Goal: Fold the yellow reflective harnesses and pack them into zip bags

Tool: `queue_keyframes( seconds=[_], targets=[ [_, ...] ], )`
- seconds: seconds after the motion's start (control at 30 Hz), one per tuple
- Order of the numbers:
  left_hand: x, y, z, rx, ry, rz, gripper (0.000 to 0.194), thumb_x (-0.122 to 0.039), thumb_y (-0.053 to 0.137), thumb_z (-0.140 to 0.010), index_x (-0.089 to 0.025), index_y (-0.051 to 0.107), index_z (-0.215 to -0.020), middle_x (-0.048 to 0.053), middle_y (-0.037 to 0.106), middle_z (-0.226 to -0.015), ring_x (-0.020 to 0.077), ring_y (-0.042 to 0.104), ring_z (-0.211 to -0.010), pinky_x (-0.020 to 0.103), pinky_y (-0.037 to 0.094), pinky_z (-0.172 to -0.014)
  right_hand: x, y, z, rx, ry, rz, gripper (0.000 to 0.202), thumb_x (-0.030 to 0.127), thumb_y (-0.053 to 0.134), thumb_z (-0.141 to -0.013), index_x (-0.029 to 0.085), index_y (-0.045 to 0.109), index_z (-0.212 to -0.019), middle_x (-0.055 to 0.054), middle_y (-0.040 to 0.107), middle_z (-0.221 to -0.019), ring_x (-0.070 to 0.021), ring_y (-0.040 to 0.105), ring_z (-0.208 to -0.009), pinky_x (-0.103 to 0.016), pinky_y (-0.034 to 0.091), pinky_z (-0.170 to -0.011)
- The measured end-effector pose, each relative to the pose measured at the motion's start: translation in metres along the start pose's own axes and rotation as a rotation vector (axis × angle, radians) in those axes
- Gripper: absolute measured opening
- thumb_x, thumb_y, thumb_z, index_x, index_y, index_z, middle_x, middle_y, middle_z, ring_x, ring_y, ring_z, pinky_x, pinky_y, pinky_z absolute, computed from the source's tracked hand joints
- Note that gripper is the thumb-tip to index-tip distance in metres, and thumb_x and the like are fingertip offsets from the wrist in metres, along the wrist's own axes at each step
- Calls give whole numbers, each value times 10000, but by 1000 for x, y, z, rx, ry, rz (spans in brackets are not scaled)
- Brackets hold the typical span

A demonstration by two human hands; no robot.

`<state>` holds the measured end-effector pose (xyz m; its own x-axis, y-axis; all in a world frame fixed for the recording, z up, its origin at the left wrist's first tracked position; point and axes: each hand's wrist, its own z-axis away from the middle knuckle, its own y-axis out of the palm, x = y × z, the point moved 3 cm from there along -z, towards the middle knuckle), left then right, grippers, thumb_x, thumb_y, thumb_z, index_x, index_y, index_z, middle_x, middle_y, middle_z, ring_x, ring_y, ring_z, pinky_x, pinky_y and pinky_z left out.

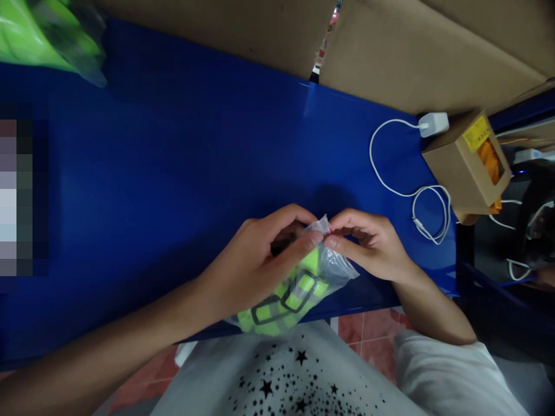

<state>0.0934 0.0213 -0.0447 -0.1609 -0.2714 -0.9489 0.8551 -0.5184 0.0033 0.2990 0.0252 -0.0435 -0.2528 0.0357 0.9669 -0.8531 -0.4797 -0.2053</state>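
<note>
A clear plastic bag [281, 303] lies at the front edge of the blue table, with bright green items and dark rectangular outlines showing through it. My left hand [264, 254] pinches the bag's top edge between thumb and fingers. Close beside it, my right hand [368, 242] pinches the same edge, its fingertips almost touching the left ones. The bag hangs slightly over the table edge toward my body.
The blue table [173, 133] meets large cardboard boxes [416, 52] at the back. To the right are a white charger [435, 124], its coiled cable [448, 214] and a small carton [459, 164]. Another green bag [47, 37] is at the upper left.
</note>
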Motion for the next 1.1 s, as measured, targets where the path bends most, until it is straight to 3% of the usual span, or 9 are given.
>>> queue_keyframes(
  seconds=[0.13, 0.43, 0.7, 0.87, 1.1],
  targets=[
    [2, 0, 0, -61, 17, -7, 222, -437, 622, -1004, -257, 693, -1112, 4, 745, -915, 125, 623, -660, 234, 405, -539, 3, -2, -1, -8, -33, 70, 77, 202, 764, -915, 198, 735, -986, 9, 742, -860, -89, 680, -757, -198, 568, -707],
    [0, 1, 0, -78, 24, -4, 237, -458, 639, -991, -233, 707, -1023, 12, 728, -831, 138, 626, -654, 239, 417, -536, -4, 2, 0, 6, 43, -32, 104, 170, 797, -872, 197, 735, -951, 18, 736, -836, -79, 671, -729, -177, 558, -674],
    [1, 0, 0, -127, 52, -96, 203, -437, 625, -1000, -247, 695, -995, -8, 696, -761, 123, 558, -574, 255, 390, -512, -1, 1, 0, -9, 13, 31, 102, 258, 794, -894, 193, 769, -969, 2, 760, -843, -100, 692, -737, -209, 580, -683],
    [-3, 1, 0, -150, 93, -140, 201, -420, 615, -1006, -237, 665, -938, -45, 594, -627, 99, 452, -486, 254, 334, -471, 2, 3, -1, -6, -7, 93, 84, 264, 764, -921, 189, 768, -958, 7, 761, -822, -90, 682, -704, -195, 557, -642],
    [-2, 2, -1, -120, 105, -147, 194, -397, 593, -1023, -219, 659, -983, -21, 692, -767, 104, 571, -588, 233, 420, -541, 4, 4, 3, -3, -44, 206, 83, 235, 726, -948, 193, 760, -1011, 11, 768, -858, -77, 680, -705, -176, 525, -617]
  ],
)
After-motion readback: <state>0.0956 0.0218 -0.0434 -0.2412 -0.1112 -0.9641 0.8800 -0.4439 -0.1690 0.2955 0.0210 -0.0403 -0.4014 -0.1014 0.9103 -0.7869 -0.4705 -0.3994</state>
